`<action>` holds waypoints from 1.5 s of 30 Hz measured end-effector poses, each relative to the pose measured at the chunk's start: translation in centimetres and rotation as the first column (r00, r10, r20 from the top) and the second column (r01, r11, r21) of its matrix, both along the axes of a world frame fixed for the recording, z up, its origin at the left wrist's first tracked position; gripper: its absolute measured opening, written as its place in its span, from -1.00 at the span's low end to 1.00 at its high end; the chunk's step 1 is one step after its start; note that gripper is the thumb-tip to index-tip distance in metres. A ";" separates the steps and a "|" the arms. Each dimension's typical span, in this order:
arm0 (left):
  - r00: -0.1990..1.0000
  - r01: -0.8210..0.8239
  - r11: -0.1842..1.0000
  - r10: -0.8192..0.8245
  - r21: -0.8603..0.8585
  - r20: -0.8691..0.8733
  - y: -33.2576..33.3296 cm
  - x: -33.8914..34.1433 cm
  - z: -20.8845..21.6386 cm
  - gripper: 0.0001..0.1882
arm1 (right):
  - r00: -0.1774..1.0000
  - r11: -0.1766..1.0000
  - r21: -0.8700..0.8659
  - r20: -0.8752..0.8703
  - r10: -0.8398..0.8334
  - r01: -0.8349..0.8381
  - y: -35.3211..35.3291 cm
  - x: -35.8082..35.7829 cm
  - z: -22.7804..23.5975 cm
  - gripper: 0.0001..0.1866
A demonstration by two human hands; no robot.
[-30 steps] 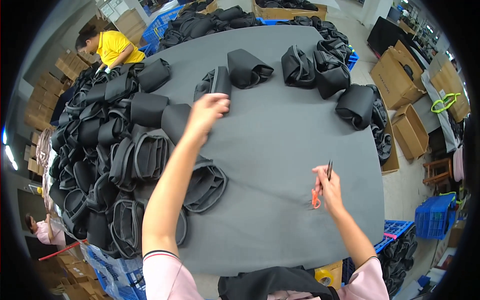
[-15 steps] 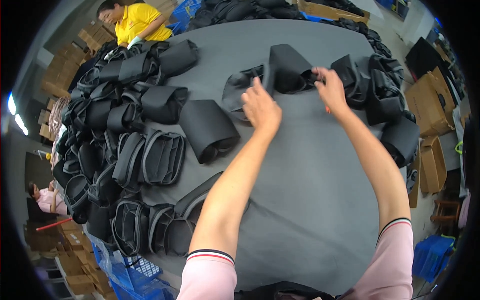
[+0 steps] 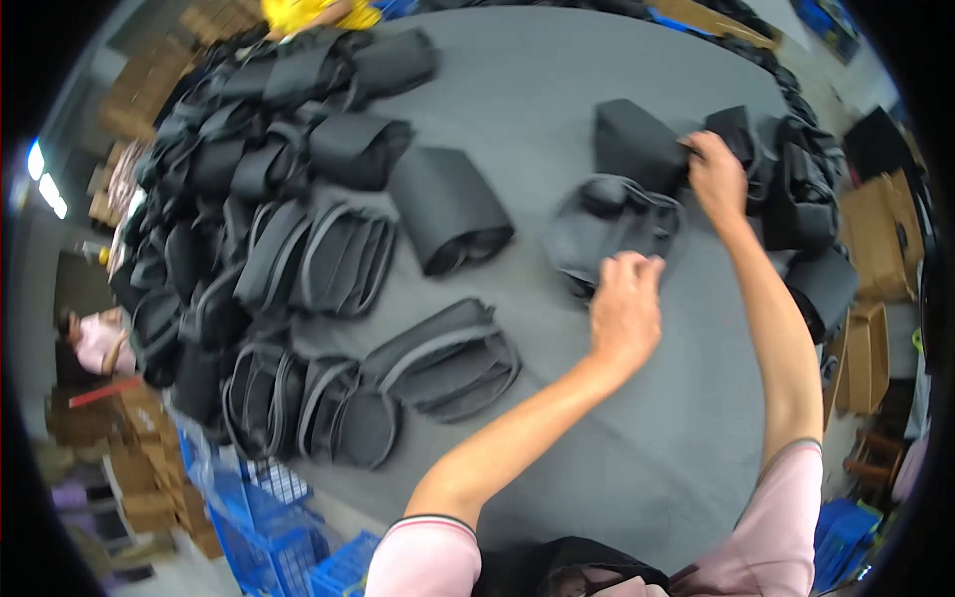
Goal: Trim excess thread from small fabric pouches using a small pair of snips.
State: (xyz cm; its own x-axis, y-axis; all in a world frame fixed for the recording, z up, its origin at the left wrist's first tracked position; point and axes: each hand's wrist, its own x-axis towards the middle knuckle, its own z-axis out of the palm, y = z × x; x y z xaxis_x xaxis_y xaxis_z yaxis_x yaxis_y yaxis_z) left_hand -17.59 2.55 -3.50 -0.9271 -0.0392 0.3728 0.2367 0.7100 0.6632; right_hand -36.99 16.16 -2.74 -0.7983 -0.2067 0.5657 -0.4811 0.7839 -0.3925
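An open black pouch point(image 3: 587, 237) with a zip rim lies on the grey-covered table, its hollow side up. My left hand point(image 3: 629, 313) is at its near edge, fingers curled in a pinch on the rim; motion blurs the exact contact. Just beyond stands a black boxy case point(image 3: 637, 147) with a smooth folded cover. My right hand point(image 3: 718, 179) pinches the right end of this case, thumb and fingers together. To the right of that hand sit further black cases point(image 3: 796, 184). Another smooth-covered case point(image 3: 450, 204) lies left of the pouch.
Many black cases point(image 3: 269, 159) crowd the table's left side, with an open one point(image 3: 443, 368) at their near right. Blue crates point(image 3: 264, 542) stand below the left edge. Cardboard boxes point(image 3: 880, 234) are off the right side. People work at the far left, one in yellow point(image 3: 318, 12).
The open pouch has come nearer and to the right with my left hand. My right hand now pinches the boxy case's end. The whole view has shifted.
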 end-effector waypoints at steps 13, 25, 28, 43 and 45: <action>0.998 -0.016 0.867 -0.013 -0.498 -0.055 -14.9 6.3 7.3 -0.34 | 0.826 0.993 -0.105 0.564 0.007 0.063 5.7 20.7 7.9 -0.61; 0.946 -0.309 0.874 0.322 -0.374 -0.028 -27.1 -4.9 5.6 -0.71 | 0.828 0.981 -0.188 0.556 0.072 0.041 1.9 20.8 3.8 -0.72; 0.898 -0.419 0.655 0.197 0.629 0.394 -30.7 -4.1 7.7 -0.77 | 0.766 0.939 -0.317 0.635 0.104 0.136 1.9 20.9 4.0 -0.73; 0.941 -0.338 0.198 0.063 0.920 0.333 -32.2 1.3 10.0 -0.75 | 0.823 0.949 -0.297 0.562 0.085 0.104 3.0 23.1 4.1 -0.81; 0.939 -0.293 0.072 0.210 0.953 0.273 -35.2 1.8 12.2 -0.71 | 0.720 0.900 -0.413 0.666 0.194 0.139 1.5 23.8 6.3 -0.82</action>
State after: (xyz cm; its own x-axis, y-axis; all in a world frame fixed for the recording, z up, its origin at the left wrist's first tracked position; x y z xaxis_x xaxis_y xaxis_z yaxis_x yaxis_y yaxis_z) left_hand -15.80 -32.67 8.71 -0.7916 -0.5612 -0.2418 0.1342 -0.5457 0.8272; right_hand -13.14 17.68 3.59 -0.9882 -0.1203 -0.0948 0.0292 0.4593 -0.8878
